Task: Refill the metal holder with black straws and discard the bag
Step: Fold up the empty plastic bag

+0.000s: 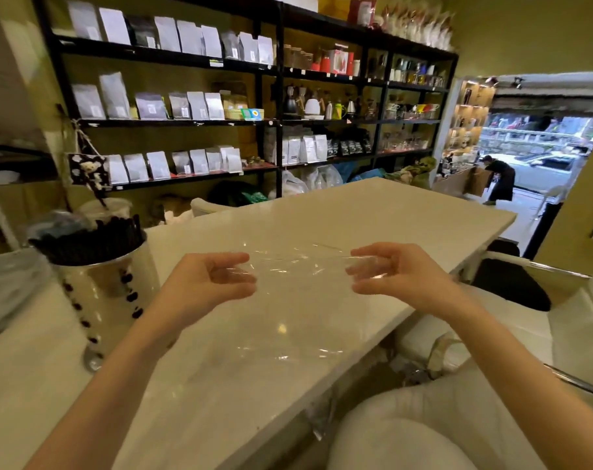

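A clear, empty plastic bag (298, 300) hangs stretched between my two hands above the white counter. My left hand (217, 279) pinches its left top corner and my right hand (380, 271) pinches its right top corner. The bag's lower end drapes down past the counter's near edge. At the left stands the shiny metal holder (108, 300), perforated with dark holes. It is packed with black straws (88, 239) whose tops stick out above its rim.
The white counter (373, 215) runs away to the right. A lidded plastic cup (103, 210) stands behind the holder. Black shelves (220, 96) of bags and coffee ware line the far wall. White chairs (509, 334) sit at right. A person bends in the doorway (498, 178).
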### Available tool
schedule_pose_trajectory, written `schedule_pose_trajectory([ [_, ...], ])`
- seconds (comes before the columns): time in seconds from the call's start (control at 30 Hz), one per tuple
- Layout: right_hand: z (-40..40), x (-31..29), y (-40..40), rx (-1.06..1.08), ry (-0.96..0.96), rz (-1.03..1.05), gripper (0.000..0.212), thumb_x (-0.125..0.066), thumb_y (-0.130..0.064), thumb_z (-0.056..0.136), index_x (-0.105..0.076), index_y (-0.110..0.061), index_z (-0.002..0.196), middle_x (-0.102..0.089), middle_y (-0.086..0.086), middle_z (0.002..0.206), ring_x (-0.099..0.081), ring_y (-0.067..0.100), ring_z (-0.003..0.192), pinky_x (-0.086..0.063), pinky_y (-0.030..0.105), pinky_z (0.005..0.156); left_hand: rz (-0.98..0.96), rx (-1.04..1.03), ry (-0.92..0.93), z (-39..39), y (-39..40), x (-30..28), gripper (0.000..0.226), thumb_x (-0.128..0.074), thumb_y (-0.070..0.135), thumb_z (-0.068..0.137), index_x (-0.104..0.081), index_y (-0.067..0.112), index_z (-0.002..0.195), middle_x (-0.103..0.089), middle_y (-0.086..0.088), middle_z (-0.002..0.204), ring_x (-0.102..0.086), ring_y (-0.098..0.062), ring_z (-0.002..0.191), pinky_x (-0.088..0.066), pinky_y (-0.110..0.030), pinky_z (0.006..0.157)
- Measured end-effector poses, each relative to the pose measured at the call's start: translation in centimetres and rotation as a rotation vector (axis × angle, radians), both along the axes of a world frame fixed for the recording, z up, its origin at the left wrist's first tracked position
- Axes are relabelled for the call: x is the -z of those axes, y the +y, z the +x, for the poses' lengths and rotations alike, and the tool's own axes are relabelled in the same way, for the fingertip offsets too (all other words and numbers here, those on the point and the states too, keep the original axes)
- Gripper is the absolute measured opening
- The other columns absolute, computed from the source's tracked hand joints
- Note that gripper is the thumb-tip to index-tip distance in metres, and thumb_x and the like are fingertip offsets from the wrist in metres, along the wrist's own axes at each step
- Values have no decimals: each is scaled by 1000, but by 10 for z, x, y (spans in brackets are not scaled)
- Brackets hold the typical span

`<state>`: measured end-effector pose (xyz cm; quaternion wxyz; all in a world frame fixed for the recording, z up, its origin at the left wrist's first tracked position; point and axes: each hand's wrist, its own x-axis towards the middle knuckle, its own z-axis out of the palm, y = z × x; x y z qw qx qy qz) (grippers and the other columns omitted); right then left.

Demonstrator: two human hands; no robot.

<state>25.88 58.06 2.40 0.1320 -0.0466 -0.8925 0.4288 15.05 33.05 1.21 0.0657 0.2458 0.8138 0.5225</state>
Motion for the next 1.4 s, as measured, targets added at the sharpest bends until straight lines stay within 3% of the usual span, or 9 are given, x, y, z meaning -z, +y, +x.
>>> schedule_pose_trajectory([
  [0.3, 11, -5, -32, -163, 139, 114, 6, -72, -23, 75, -74, -22, 80, -62, -6, 97, -56, 7, 94, -44, 22, 80, -233, -343, 322, 71, -55, 2, 9, -72, 32, 69, -68, 28, 75, -48, 12, 88, -48, -2, 77, -36, -13, 56],
  [0.47, 41, -8, -52, -469, -4, -211, 14, -56, -11, 87, -68, -6, 87, -74, -4, 76, -69, 8, 67, -55, 18, 63, -31, -94, -24, 136, -87, 7, 20, -81, 42, 50, -73, 29, 63, -65, 24, 106, -56, 5, 103, -42, -21, 86],
  [0.53, 51, 6, -60, -491, -81, -324, 16, -53, -12, 89, -66, -10, 80, -70, -6, 63, -64, 4, 54, -52, 18, 55, 51, -7, -183, 169, -88, 19, 9, -79, 32, 56, -70, 29, 57, -71, 26, 93, -64, 6, 87, -45, -9, 75],
  [0.67, 65, 55, -74, -488, -244, -435, 20, -47, -21, 92, -64, -27, 84, -65, -6, 92, -61, 0, 78, -45, 15, 79, 345, -51, -497, 227, -89, 72, 14, -82, 25, 47, -70, 19, 53, -66, 8, 54, -62, -5, 50, -52, -17, 54],
  [0.8, 90, 132, -101, -613, -688, -1004, 56, -26, -25, 101, -73, -2, 84, -75, 13, 85, -71, 9, 75, -49, 17, 77, 534, -196, -861, 270, -95, 152, 20, -65, 11, 79, -64, 3, 97, -65, -9, 82, -69, -13, 64, -56, -23, 54],
  [0.87, 102, 183, -117, -698, -705, -1204, 37, -48, -30, 92, -68, -1, 103, -72, 13, 102, -68, 18, 97, -42, 25, 97, 673, -346, -1022, 289, -99, 195, 18, -54, 8, 87, -60, -2, 101, -70, -10, 79, -70, -14, 63, -57, -23, 53],
  [1.0, 121, 289, -138, -290, -878, -1439, 70, -79, -44, 58, -61, -1, 110, -72, 20, 101, -71, 31, 90, -57, 40, 76, 861, -587, -1138, 318, -99, 283, 17, -59, 8, 78, -64, 7, 94, -75, -8, 84, -72, -17, 73, -59, -27, 63],
  [1.2, 138, 417, -183, -95, -1105, -1005, 30, -49, -49, 86, -54, -23, 99, -61, 10, 106, -58, 33, 105, -42, 53, 99, 622, -1028, -1092, 309, -99, 437, 10, -54, 11, 88, -62, 7, 92, -70, -16, 102, -71, -14, 72, -54, -26, 59],
  [1.4, 118, 580, -233, -56, -1034, -669, 8, -59, -11, 87, -58, -16, 81, -63, 14, 89, -61, 24, 74, -54, 30, 59, 408, -1140, -936, 267, -106, 570, 9, -51, 11, 90, -54, 5, 96, -65, -8, 78, -67, -18, 56, -50, -29, 53],
])
